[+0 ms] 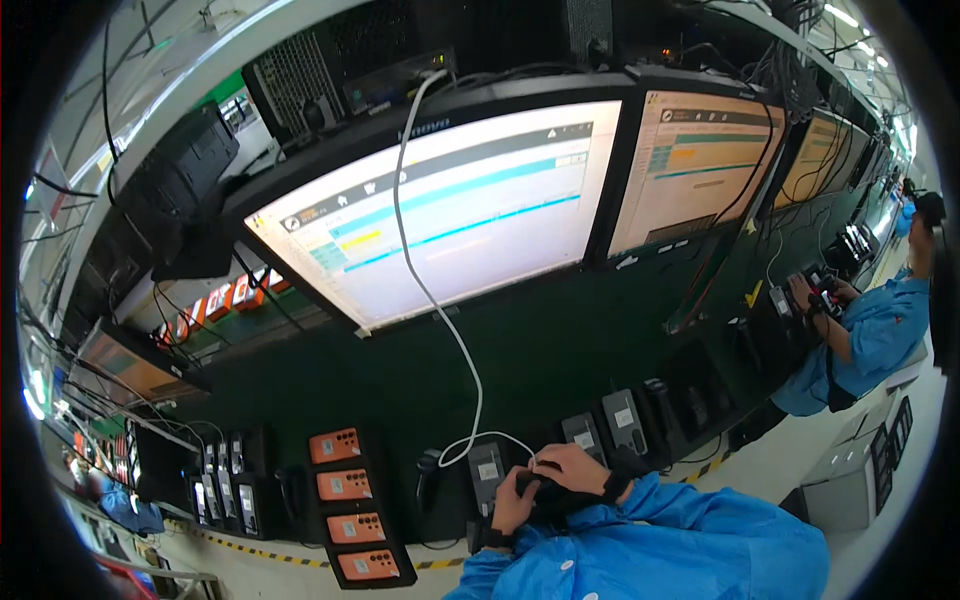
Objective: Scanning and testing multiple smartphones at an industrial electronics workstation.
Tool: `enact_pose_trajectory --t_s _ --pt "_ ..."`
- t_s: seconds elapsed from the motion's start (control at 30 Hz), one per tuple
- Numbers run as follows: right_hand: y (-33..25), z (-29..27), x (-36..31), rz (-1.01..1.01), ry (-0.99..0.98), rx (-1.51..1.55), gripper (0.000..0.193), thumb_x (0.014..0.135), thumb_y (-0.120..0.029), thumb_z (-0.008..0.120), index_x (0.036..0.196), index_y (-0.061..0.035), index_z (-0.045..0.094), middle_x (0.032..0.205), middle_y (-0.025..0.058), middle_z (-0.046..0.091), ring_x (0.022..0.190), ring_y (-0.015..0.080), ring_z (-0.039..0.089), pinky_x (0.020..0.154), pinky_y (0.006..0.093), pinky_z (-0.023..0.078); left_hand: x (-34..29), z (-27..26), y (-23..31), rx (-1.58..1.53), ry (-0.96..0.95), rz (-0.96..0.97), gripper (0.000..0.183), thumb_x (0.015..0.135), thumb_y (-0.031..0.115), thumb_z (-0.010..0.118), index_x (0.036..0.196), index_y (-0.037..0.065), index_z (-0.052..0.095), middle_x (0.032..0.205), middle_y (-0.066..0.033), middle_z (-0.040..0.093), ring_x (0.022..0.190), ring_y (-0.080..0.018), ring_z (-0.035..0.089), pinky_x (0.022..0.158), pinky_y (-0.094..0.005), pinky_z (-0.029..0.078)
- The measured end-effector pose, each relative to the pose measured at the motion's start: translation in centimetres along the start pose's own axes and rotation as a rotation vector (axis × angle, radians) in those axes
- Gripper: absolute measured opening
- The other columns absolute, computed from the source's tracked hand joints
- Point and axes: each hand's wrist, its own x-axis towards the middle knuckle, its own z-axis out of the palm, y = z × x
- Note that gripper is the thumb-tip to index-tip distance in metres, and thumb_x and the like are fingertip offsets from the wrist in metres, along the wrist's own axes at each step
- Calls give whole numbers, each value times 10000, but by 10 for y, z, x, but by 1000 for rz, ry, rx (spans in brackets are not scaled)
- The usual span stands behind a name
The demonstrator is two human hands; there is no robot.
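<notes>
My left hand [512, 502] is closed, close to my body, with its fingers curled around something dark that I cannot make out. Beside it, my right hand [574, 468] pinches the end of a white cable [470, 370], which hangs down across the large monitor and loops over the bench. Whether the cable end is plugged into the dark thing is hidden by my fingers. A grey phone [487, 468] lies just beyond my left hand. More grey phones [583, 432] lie in black trays past my right hand.
To the left, a black tray [390, 505] bears several orange phones [343, 484]. A dark handheld scanner [428, 478] stands beside it. Lit monitors [490, 190] line the bench's back. At the right, a co-worker in a blue smock [880, 320] handles devices. Further left lie several small phones [225, 485].
</notes>
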Motion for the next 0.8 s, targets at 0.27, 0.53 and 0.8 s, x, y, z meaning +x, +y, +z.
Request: enact_pose_trajectory --t_s 0.27,0.53,0.8 --pt "32 17 -1 13 214 35 200 841 -155 610 977 -10 632 913 145 643 839 248 627 719 316 494 14 9 -57 -144 -47 -108 266 839 115 611 1053 -15 521 961 -129 613 865 -176 587 751 -299 459" --pt "82 18 -77 467 207 214 273 898 -187 547 1119 -27 544 914 89 637 797 133 600 690 265 488 33 31 -52 -4 484 -137 377 809 116 585 1157 -11 520 1071 -191 586 957 -324 584 832 -385 452" --pt "47 62 -53 451 -377 361 221 861 -185 591 1016 -27 602 848 72 660 759 126 617 685 275 487 -148 11 -62 -55 579 -518 201 858 90 554 1043 19 593 905 -96 664 787 -148 630 692 -268 495"
